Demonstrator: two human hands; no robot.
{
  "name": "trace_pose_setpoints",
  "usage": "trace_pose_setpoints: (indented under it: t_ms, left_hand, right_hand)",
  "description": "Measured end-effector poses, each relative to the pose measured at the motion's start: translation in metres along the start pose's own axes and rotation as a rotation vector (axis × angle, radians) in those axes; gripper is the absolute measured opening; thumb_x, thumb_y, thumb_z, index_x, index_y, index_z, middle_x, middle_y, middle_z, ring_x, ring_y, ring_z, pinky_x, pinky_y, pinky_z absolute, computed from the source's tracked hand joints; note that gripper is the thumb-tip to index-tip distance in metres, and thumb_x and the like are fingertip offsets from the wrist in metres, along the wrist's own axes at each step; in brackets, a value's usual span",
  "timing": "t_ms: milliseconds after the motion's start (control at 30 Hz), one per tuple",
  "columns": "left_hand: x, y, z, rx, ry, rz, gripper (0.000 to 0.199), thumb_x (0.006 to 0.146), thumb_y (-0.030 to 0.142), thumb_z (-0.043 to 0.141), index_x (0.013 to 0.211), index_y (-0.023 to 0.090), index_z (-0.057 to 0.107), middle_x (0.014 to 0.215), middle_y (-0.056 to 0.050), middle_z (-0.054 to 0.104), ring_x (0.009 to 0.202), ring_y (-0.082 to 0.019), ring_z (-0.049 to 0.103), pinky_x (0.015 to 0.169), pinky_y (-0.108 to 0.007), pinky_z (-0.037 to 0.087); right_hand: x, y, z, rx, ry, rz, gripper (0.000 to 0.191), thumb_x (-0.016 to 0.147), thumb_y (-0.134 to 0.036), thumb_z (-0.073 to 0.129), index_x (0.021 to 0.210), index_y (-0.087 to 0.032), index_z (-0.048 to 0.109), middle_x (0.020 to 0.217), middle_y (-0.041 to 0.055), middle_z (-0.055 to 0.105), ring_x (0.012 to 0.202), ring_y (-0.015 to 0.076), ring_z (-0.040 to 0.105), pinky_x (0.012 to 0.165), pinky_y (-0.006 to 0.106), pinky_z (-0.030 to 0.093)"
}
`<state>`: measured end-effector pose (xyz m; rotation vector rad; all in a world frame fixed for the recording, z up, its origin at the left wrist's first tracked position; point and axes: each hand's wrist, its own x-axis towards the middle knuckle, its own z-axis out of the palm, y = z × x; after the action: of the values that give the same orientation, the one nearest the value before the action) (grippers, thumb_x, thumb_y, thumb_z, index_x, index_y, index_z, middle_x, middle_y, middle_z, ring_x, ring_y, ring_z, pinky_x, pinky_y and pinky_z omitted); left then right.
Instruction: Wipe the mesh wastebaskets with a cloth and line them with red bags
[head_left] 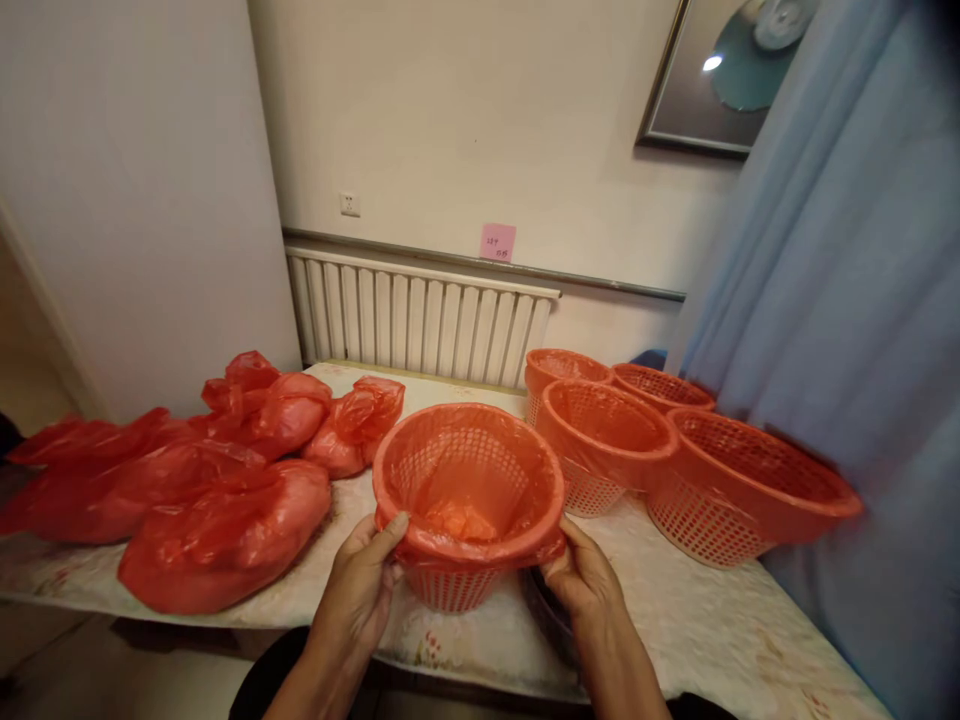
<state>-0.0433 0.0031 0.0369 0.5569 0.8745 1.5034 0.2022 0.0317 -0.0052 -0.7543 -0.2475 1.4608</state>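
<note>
A perforated wastebasket [457, 588] lined with a thin red plastic bag [465, 470] is in front of me over the table. The bag is folded outward over the rim all the way round. My left hand [367, 570] grips the left side of the rim, thumb on top of the folded bag edge. On the opposite side my right hand [581, 570] is closed on the rim and bag, its fingertips partly hidden. Just right of the basket, below my right hand, part of a dark round object [551, 610] shows; its kind is unclear.
Several lined baskets [607, 430] stand at the right by a blue curtain [847, 300]. Several filled, tied red plastic bags [225, 530] lie on the left. A patterned cloth covers the table [660, 620]. Behind it are a white radiator [420, 310] and a wall.
</note>
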Motion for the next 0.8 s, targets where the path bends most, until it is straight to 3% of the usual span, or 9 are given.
trace_pose_setpoints:
  t_ms: [167, 267, 433, 533, 633, 700, 800]
  left_hand:
    - [0.002, -0.003, 0.004, 0.018, 0.067, 0.019, 0.014, 0.072, 0.014, 0.073, 0.084, 0.012, 0.065, 0.064, -0.001, 0.068, 0.049, -0.011, 0.062, 0.045, -0.018, 0.051]
    - [0.002, -0.001, 0.004, 0.044, 0.101, 0.038, 0.011, 0.072, 0.015, 0.072, 0.077, 0.012, 0.062, 0.061, 0.0, 0.066, 0.044, -0.01, 0.059, 0.038, -0.017, 0.049]
    - [0.008, 0.017, 0.0, 0.059, 0.092, 0.125, 0.016, 0.07, 0.019, 0.072, 0.07, 0.015, 0.056, 0.061, 0.0, 0.065, 0.048, -0.012, 0.061, 0.042, -0.021, 0.054]
    - [0.02, 0.03, -0.004, 0.17, 0.092, 0.234, 0.022, 0.069, 0.027, 0.073, 0.07, 0.017, 0.054, 0.057, 0.003, 0.061, 0.045, -0.01, 0.058, 0.041, -0.018, 0.05]
    - [0.03, 0.04, -0.005, 0.327, 0.088, 0.414, 0.025, 0.07, 0.033, 0.073, 0.068, 0.019, 0.053, 0.055, 0.006, 0.055, 0.046, -0.009, 0.053, 0.045, -0.017, 0.045]
    - [0.033, 0.045, -0.003, 0.426, 0.055, 0.527, 0.024, 0.071, 0.032, 0.074, 0.067, 0.019, 0.054, 0.058, 0.007, 0.053, 0.052, -0.009, 0.05, 0.048, -0.016, 0.042]
    - [0.039, 0.052, 0.001, 0.472, 0.034, 0.568, 0.022, 0.069, 0.028, 0.077, 0.066, 0.018, 0.057, 0.064, 0.005, 0.055, 0.062, -0.011, 0.05, 0.056, -0.017, 0.041]
  right_hand:
    - [-0.017, -0.027, 0.014, 0.026, -0.038, -0.112, 0.024, 0.065, -0.007, 0.074, 0.083, -0.017, 0.061, 0.075, -0.0013, 0.071, 0.058, 0.0096, 0.067, 0.048, 0.014, 0.055]
    - [-0.021, -0.042, 0.035, -0.042, -0.051, -0.221, 0.028, 0.058, -0.009, 0.081, 0.074, -0.016, 0.058, 0.066, -0.0025, 0.068, 0.052, 0.0084, 0.063, 0.046, 0.014, 0.055]
    - [-0.012, -0.056, 0.059, -0.224, -0.04, -0.332, 0.034, 0.053, -0.021, 0.086, 0.063, -0.016, 0.054, 0.048, -0.0066, 0.056, 0.043, 0.0068, 0.055, 0.045, 0.017, 0.055]
    - [-0.004, -0.059, 0.062, -0.319, -0.049, -0.38, 0.034, 0.052, -0.027, 0.084, 0.064, -0.017, 0.053, 0.05, -0.0063, 0.056, 0.043, 0.0063, 0.052, 0.041, 0.016, 0.051]
    - [0.003, -0.062, 0.065, -0.48, -0.074, -0.467, 0.034, 0.053, -0.033, 0.081, 0.066, -0.018, 0.054, 0.056, -0.0064, 0.056, 0.048, 0.0074, 0.051, 0.043, 0.018, 0.048]
    - [0.01, -0.065, 0.069, -0.654, -0.092, -0.603, 0.029, 0.057, -0.036, 0.076, 0.065, -0.018, 0.054, 0.059, -0.0063, 0.054, 0.052, 0.0087, 0.051, 0.049, 0.02, 0.047]
    - [0.023, -0.07, 0.075, -1.029, -0.101, -0.832, 0.023, 0.064, -0.039, 0.065, 0.062, -0.019, 0.053, 0.062, -0.0043, 0.053, 0.062, 0.0118, 0.052, 0.061, 0.024, 0.045]
